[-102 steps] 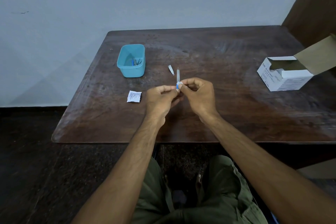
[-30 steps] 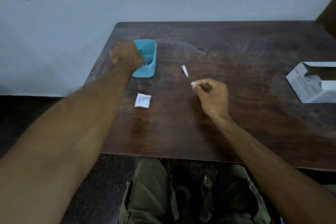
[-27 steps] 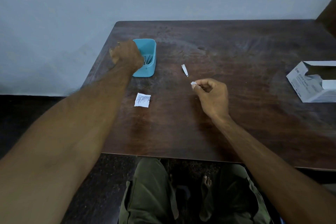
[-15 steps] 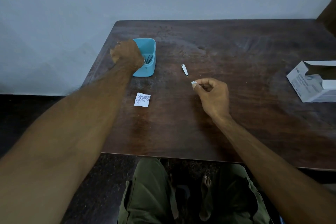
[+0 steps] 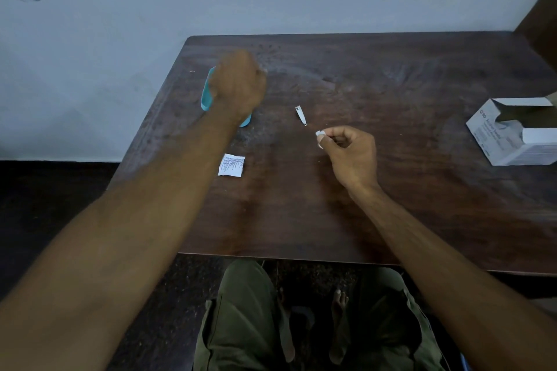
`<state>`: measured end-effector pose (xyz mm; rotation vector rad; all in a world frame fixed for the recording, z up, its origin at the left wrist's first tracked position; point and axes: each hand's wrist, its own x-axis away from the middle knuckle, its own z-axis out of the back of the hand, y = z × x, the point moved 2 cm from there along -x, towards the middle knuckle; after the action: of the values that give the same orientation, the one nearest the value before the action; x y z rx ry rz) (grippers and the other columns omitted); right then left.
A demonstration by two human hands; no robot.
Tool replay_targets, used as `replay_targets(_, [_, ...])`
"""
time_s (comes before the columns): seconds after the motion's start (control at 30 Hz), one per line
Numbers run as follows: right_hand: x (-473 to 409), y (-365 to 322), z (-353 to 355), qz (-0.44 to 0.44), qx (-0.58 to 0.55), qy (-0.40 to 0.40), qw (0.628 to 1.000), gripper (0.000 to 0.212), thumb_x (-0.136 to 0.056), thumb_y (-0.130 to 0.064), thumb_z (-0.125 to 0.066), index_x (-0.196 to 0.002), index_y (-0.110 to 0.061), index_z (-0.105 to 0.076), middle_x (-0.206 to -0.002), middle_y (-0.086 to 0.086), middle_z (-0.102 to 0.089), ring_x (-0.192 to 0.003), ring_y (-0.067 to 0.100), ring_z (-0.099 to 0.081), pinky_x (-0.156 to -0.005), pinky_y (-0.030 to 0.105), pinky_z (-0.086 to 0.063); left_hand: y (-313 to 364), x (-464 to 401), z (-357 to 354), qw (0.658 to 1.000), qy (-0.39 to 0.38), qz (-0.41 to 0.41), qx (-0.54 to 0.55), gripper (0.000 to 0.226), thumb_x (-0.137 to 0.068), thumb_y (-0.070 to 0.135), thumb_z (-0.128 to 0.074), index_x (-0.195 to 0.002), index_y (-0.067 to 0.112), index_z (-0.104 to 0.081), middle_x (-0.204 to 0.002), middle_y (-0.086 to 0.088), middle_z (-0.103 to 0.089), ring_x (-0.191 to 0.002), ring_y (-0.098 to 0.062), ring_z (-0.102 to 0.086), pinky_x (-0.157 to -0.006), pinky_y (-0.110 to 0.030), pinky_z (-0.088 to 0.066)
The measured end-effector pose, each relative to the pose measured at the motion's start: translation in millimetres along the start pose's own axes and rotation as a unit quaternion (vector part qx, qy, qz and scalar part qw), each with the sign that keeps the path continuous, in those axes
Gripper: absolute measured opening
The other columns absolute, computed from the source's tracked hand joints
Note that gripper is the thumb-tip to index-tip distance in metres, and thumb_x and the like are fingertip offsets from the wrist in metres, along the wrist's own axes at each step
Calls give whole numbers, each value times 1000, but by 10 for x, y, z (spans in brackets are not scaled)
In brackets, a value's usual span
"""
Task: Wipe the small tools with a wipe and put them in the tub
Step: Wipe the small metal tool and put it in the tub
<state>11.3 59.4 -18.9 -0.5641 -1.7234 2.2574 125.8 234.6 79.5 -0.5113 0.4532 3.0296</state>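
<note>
My left hand (image 5: 238,87) hovers over the teal tub (image 5: 206,95) and hides most of it; only the tub's left wall and a near corner show. The hand is blurred and its fingers curl away from me, so I cannot see whether it holds anything. My right hand (image 5: 351,153) rests on the wooden table (image 5: 391,205) and pinches a small white wipe (image 5: 319,134) between thumb and forefinger. A small silver nail clipper (image 5: 300,115) lies on the table just beyond the wipe, apart from both hands.
A torn white wipe wrapper (image 5: 231,165) lies near the table's left side, in front of the tub. An open white cardboard box (image 5: 506,135) sits at the right edge. A pale wall runs behind the table.
My left hand has swung from the tub's left side to the right, over the tub. The tool I was wiping 3.4 s ago is gone from my hands. My right hand stays still.
</note>
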Motion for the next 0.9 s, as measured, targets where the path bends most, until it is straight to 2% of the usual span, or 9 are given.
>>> replay_targets(0.17, [-1, 48, 45, -6, -13, 10, 1000, 2, -80, -22, -74, -80, -21, -74, -74, -8, -72, -72, 10, -68, -69, 26, -54, 394, 273, -391, 993, -63, 13, 101, 33, -87, 42, -57, -96, 13, -68, -100, -9, -70, -95, -31, -65, -79, -40, -54])
replay_targets(0.37, [5, 130, 145, -16, -51, 3, 999, 1, -81, -22, -74, -81, -22, -74, -76, -6, -73, -76, 13, -69, -73, 31, -56, 477, 444, -829, 983, -143, 86, 81, 48, -84, 52, -59, -112, 13, -60, -116, -11, -63, -106, -32, -61, -87, -43, -52])
replay_targets(0.47, [20, 150, 182, -22, -49, 5, 999, 3, -82, -24, -73, -84, -21, -74, -75, -5, -72, -73, 10, -68, -65, 28, -53, 515, 422, -839, 982, -151, 97, 60, 48, -86, 48, -61, -115, 11, -59, -121, -12, -61, -110, -32, -60, -88, -41, -51])
replay_targets(0.6, [50, 160, 230, -27, -58, 5, 998, 6, -83, -24, -72, -86, -19, -74, -77, -3, -72, -74, 12, -69, -67, 32, -57, 590, 425, -804, 981, -156, 106, 54, 37, -91, 38, -60, -114, 9, -60, -116, -10, -64, -105, -28, -62, -79, -37, -49])
replay_targets(0.7, [85, 150, 259, -30, -76, 6, 997, 7, -85, -22, -72, -86, -16, -73, -77, 1, -72, -75, 17, -69, -61, 31, -57, 545, 426, -875, 982, -139, 98, 86, 25, -92, 29, -58, -106, 9, -65, -106, -7, -66, -96, -25, -64, -73, -35, -49])
replay_targets(0.77, [100, 133, 265, -28, -86, 7, 996, 7, -85, -20, -71, -87, -14, -73, -78, 2, -72, -74, 16, -69, -58, 26, -56, 502, 456, -877, 976, -122, 100, 152, 17, -91, 25, -61, -99, 12, -66, -97, 0, -66, -90, -17, -63, -72, -31, -49])
replay_targets(0.83, [107, 115, 266, -25, -94, 7, 995, 7, -86, -18, -70, -89, -12, -73, -79, 2, -72, -73, 11, -68, -58, 22, -54, 459, 524, -838, 942, -102, 139, 287, 12, -88, 23, -66, -97, 16, -67, -91, 5, -65, -85, -11, -61, -74, -27, -51])
replay_targets(0.87, [111, 108, 266, -25, -99, 9, 995, 7, -86, -17, -70, -90, -12, -73, -80, 1, -72, -74, 9, -67, -58, 21, -53, 433, 573, -824, 905, -107, 170, 375, 13, -87, 21, -68, -98, 14, -68, -88, 4, -66, -82, -11, -62, -73, -25, -53])
replay_targets(0.9, [113, 108, 266, -26, -104, 11, 994, 7, -86, -16, -69, -91, -11, -72, -82, 1, -72, -75, 10, -68, -58, 20, -53, 419, 642, -806, 851, -131, 197, 468, 14, -87, 17, -68, -100, 11, -68, -85, 1, -66, -79, -12, -62, -72, -23, -54])
